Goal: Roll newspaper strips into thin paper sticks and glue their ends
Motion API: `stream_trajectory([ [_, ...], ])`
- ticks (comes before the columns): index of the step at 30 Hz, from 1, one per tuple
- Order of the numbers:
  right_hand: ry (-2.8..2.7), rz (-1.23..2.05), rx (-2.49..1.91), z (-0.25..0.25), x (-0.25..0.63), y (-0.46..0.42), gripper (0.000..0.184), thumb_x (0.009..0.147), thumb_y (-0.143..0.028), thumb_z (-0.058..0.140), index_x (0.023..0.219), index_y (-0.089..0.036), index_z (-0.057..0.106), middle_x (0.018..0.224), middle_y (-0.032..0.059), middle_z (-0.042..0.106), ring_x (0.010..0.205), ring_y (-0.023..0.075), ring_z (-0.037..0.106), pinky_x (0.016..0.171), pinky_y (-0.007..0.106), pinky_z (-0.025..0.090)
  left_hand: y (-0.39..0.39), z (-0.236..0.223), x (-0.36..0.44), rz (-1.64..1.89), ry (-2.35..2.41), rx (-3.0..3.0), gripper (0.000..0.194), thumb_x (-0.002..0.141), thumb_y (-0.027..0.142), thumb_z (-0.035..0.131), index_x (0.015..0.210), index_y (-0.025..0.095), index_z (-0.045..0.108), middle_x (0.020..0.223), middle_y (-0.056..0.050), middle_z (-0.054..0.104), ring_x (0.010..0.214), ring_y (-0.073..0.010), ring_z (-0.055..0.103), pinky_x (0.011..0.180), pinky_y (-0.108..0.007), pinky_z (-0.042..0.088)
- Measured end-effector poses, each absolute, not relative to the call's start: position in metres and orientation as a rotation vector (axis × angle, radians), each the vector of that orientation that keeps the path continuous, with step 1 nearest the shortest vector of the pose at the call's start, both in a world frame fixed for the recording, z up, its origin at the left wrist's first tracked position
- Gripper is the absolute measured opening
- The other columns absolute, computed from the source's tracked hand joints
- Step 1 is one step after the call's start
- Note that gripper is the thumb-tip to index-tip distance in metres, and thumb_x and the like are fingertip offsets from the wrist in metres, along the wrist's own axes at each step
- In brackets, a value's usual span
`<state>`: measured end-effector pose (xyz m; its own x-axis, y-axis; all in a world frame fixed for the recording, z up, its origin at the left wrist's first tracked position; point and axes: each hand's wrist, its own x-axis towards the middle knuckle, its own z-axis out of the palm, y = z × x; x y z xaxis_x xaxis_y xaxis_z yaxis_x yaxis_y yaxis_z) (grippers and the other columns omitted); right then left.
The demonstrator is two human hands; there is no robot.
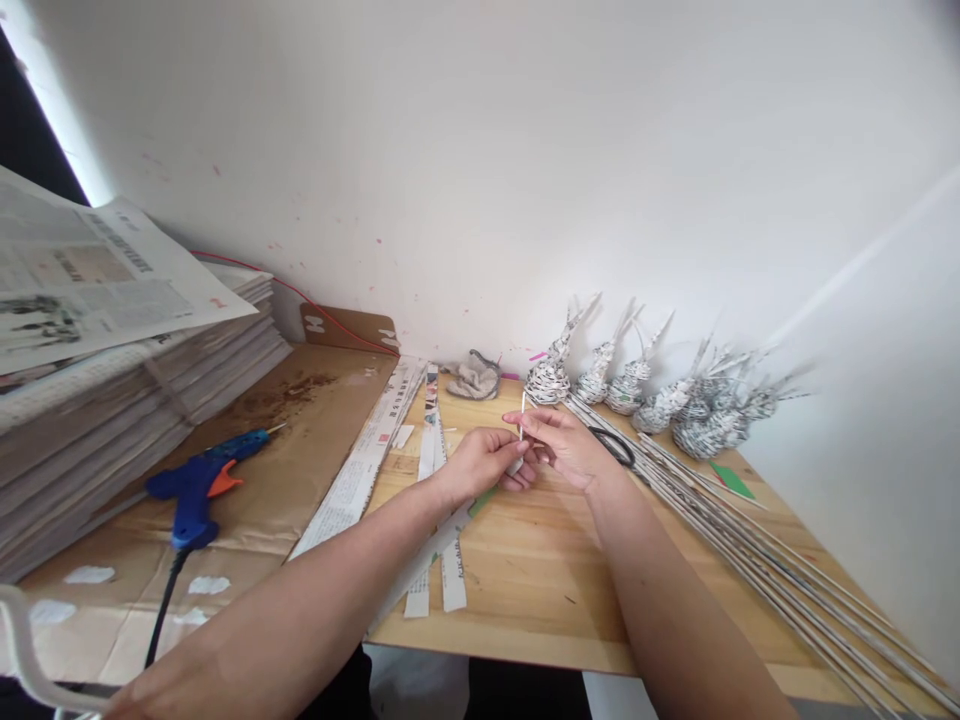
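Note:
My left hand (487, 462) and my right hand (564, 442) meet over the middle of the wooden table (540, 570). Both pinch a thin white stick (522, 412) that stands upright between the fingers. A newspaper strip (427, 555) runs from my left hand's fingers back toward the table's front edge, its end wound at the stick's base. Both hands are closed in a pinch.
Loose newspaper strips (431, 440) lie left of my hands. A blue glue gun (196, 485) rests on cardboard (300, 430). A newspaper stack (112, 380) stands at left. Rolled paper tubes (750, 540), scissors (613, 447), several woven paper cones (660, 395) and a crumpled rag (475, 377) lie right and back.

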<state>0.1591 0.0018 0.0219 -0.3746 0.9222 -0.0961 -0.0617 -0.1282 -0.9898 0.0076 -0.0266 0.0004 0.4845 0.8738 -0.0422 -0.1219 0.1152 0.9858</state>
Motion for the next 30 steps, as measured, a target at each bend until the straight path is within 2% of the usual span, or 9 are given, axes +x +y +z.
stream_trajectory([
  [6, -1.280, 1.509, -1.039, 0.0211, 0.1587, 0.0021, 0.031, 0.062, -0.041, 0.077, 0.060, -0.016, 0.058, 0.048, -0.0044, 0.049, 0.041, 0.0052, 0.038, 0.038, 0.021, 0.021, -0.0277, 0.0021, 0.0068, 0.847, 0.757, 1.255, 0.048, 0.074, 0.056, 0.061, 0.084, 0.009, 0.064, 0.075, -0.011, 0.068, 0.065, -0.0153, 0.065, 0.063, -0.028, 0.053],
  [11, -1.447, 1.577, -1.008, 0.0217, 0.1627, 0.0022, 0.031, 0.070, -0.043, 0.071, 0.082, -0.015, 0.068, 0.060, -0.0005, 0.057, 0.048, 0.0069, 0.047, 0.041, 0.021, 0.024, -0.0285, 0.0030, 0.0059, 0.849, 0.752, 1.258, 0.048, 0.076, 0.055, 0.059, 0.085, 0.008, 0.065, 0.076, -0.011, 0.068, 0.065, -0.0150, 0.065, 0.063, -0.028, 0.053],
  [15, -1.414, 1.518, -1.003, 0.0206, 0.1631, 0.0027, 0.025, 0.067, -0.038, 0.075, 0.065, -0.016, 0.063, 0.051, -0.0043, 0.051, 0.042, 0.0047, 0.041, 0.040, 0.021, 0.023, -0.0275, 0.0008, 0.0062, 0.839, 0.733, 1.259, 0.047, 0.075, 0.053, 0.061, 0.087, 0.008, 0.065, 0.077, -0.011, 0.068, 0.065, -0.0151, 0.065, 0.063, -0.028, 0.054],
  [20, -1.463, 1.574, -1.034, 0.0199, 0.1653, 0.0035, 0.031, 0.072, -0.045, 0.069, 0.084, -0.016, 0.069, 0.059, -0.0008, 0.059, 0.048, 0.0082, 0.050, 0.043, 0.022, 0.029, -0.0270, 0.0003, 0.0063, 0.847, 0.739, 1.226, 0.047, 0.074, 0.053, 0.063, 0.085, 0.007, 0.065, 0.076, -0.012, 0.067, 0.066, -0.0157, 0.065, 0.065, -0.029, 0.054],
  [26, -1.391, 1.493, -1.024, 0.0192, 0.1651, 0.0040, 0.025, 0.065, -0.038, 0.076, 0.066, -0.016, 0.063, 0.051, -0.0044, 0.052, 0.042, 0.0051, 0.042, 0.040, 0.021, 0.023, -0.0255, -0.0013, 0.0056, 0.821, 0.749, 1.243, 0.047, 0.074, 0.054, 0.063, 0.085, 0.008, 0.064, 0.076, -0.012, 0.069, 0.065, -0.0160, 0.066, 0.063, -0.029, 0.054],
  [30, -1.439, 1.585, -1.035, 0.0210, 0.1652, 0.0026, 0.030, 0.069, -0.044, 0.072, 0.080, -0.017, 0.067, 0.060, -0.0013, 0.058, 0.047, 0.0074, 0.049, 0.042, 0.022, 0.027, -0.0245, -0.0016, 0.0047, 0.817, 0.762, 1.271, 0.047, 0.076, 0.054, 0.060, 0.086, 0.009, 0.065, 0.078, -0.013, 0.069, 0.064, -0.0153, 0.066, 0.059, -0.025, 0.053],
])
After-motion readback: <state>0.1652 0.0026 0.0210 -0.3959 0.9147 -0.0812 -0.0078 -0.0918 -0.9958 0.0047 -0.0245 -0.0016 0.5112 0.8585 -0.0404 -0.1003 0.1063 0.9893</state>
